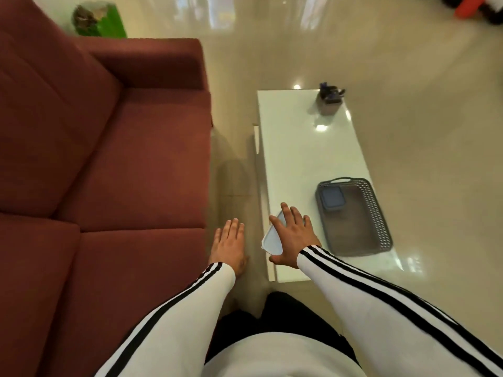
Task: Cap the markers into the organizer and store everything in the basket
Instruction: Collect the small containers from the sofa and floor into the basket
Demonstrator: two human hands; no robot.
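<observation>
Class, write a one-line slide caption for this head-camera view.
Right hand rests on a white flat object beside the grey basket holding a phone; organizer stands at the table's far end.

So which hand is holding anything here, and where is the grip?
The right hand covers a flat white object from above; a closed grip cannot be told. The left hand is empty.

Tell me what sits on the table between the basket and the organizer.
Nothing: in the head view the white table is bare between the grey basket and the dark organizer at its far end, showing only light reflections.
</observation>
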